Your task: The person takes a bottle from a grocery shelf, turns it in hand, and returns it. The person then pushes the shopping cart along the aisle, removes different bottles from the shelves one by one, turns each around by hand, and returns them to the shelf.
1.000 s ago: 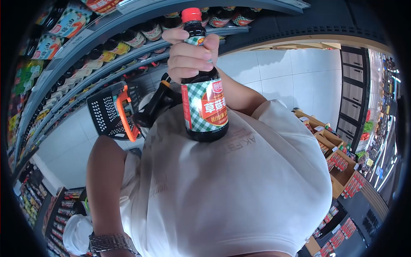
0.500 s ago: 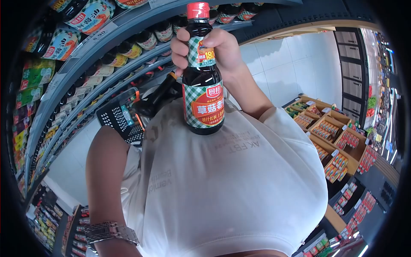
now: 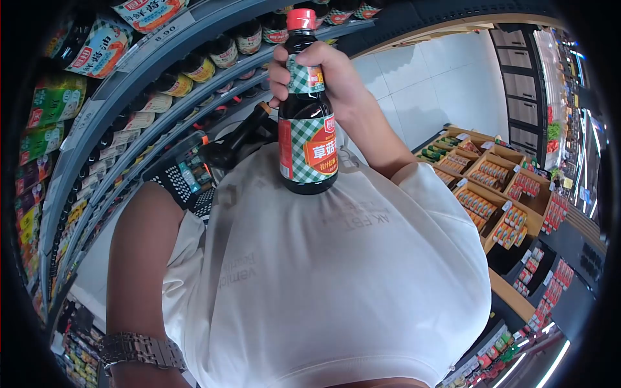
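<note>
My right hand (image 3: 323, 68) is wrapped round the neck of a soy sauce bottle (image 3: 309, 145), its thumb across the front and fingertips showing at the left. The bottle stands upright in front of my chest, with a red cap, dark contents and a green-checked label with a red panel. My left arm is bent, and the wrist carries a metal watch (image 3: 142, 351) near the bottom edge. The left hand itself lies outside the picture.
Store shelves (image 3: 139, 58) with bottles and pouches curve along the left. Behind my right hand lies a black tapered object (image 3: 239, 139) with a brown tip, near a black perforated basket (image 3: 169, 184). Wooden display bins (image 3: 495, 171) hold packaged goods at the right.
The soy sauce bottle has turned, so its red panel sits further right and more checks show. It is slightly lower in view. My left forearm has shifted left.
</note>
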Available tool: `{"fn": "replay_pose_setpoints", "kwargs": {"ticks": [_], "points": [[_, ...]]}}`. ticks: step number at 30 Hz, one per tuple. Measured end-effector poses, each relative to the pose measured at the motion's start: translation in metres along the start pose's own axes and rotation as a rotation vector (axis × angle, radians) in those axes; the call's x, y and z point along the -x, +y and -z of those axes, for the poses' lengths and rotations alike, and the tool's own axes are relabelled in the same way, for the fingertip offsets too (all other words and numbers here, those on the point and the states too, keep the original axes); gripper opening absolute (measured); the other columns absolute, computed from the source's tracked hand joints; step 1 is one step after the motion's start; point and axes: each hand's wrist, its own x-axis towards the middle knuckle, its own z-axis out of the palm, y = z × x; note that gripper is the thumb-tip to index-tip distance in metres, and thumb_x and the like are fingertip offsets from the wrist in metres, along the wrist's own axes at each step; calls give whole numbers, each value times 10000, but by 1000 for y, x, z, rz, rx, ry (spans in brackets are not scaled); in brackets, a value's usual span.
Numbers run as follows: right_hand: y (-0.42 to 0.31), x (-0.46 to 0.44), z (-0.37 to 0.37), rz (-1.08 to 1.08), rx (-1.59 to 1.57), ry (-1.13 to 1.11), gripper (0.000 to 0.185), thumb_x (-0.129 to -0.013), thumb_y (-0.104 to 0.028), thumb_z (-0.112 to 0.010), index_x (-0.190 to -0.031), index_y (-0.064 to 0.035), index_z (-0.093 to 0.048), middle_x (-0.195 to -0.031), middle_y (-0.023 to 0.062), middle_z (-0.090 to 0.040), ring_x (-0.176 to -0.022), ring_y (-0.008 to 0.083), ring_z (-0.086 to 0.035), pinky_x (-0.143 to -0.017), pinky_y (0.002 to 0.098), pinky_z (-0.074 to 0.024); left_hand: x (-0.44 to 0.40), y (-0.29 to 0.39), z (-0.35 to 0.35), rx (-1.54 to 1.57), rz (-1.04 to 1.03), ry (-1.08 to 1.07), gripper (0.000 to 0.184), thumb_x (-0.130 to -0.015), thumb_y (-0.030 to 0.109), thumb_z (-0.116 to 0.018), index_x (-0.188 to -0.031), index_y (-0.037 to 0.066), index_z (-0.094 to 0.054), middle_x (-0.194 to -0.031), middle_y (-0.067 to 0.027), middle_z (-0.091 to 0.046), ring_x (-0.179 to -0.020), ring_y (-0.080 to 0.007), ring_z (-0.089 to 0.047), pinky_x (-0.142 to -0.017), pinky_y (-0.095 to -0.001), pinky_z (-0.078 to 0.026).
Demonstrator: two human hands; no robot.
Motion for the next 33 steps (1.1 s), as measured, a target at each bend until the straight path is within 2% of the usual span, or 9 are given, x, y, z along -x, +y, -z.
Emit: {"fn": "replay_pose_setpoints", "kwargs": {"ticks": [5, 11, 14, 16, 17, 19, 26, 28, 33], "points": [[20, 2, 12, 138, -49, -114, 383, -832, -383, -596, -1004, -68, -462, -726, 57, -516, -692, 208, -577, -780, 405, -535, 13, 20, 11, -1279, -340, -153, 87, -857, 52, -503, -773, 51, -483, -716, 30, -484, -699, -57, -482, -679, -157, -414], [27, 10, 1, 53, 14, -13, 202, -811, -229, -566, -926, -70, -515, -738, 92, -566, -680, 252, -608, -756, 438, -510, 10, 26, 12, 178, 57, -128, 78, -851, 34, -499, -774, 36, -484, -739, 17, -493, -701, -88, -494, -662, -159, -423], [34, 10, 1, 3, -35, -5, 217, -749, -184, -566, -910, -61, -487, -681, 78, -518, -671, 257, -593, -736, 432, -511, 13, 23, 7, -272, -90, 28, 93, -842, 20, -494, -752, 41, -480, -741, 0, -498, -688, -106, -491, -681, -190, -430], [40, 13, 10, 37, -68, -52, 218, -764, -205, -578, -915, -77, -488, -663, 70, -510, -652, 246, -583, -727, 418, -515, 14, 23, 10, -1448, -546, -111, 78, -837, 3, -480, -771, 27, -515, -795, -21, -523, -721, -118, -522, -756, -208, -447], [44, 13, 12, 48, -122, -58, 101, -809, -177, -551, -839, -99, -494, -664, 84, -548, -622, 252, -609, -719, 437, -492, 13, 23, 11, -1443, -551, -105, 78, -837, 3, -480, -771, 27, -515, -795, -21, -523, -721, -118, -522, -756, -208, -447], [48, 14, 7, 63, -134, -57, 109, -812, -180, -554, -848, -100, -490, -654, 83, -546, -619, 250, -609, -716, 437, -494, 14, 28, 13, 329, -16, -243, 116, -835, 22, -497, -723, 37, -520, -742, -11, -513, -696, -114, -519, -727, -213, -447], [44, 16, 13, 146, -36, 18, 245, -811, -245, -570, -969, -73, -496, -669, 98, -557, -651, 265, -607, -732, 418, -527, 18, 8, -10, -548, -331, 101, 148, -837, 81, -533, -696, 57, -496, -642, 12, -496, -656, -113, -490, -634, -216, -406], [31, 19, 15, 44, 148, 219, 244, -826, -256, -573, -948, -54, -511, -728, 139, -609, -704, 301, -639, -709, 415, -529, 11, 18, 0, 421, -124, -504, 142, -874, 106, -507, -962, 0, -539, -886, -65, -599, -860, -161, -565, -766, -224, -443], [13, 13, 24, -92, 14, 102, 171, -756, -182, -542, -873, -66, -495, -686, 93, -552, -616, 257, -588, -727, 416, -492, 21, -7, -12, 980, 227, -196, 235, -917, 209, -470, -1016, 4, -528, -933, -102, -607, -884, -144, -567, -907, -295, -382]]}}
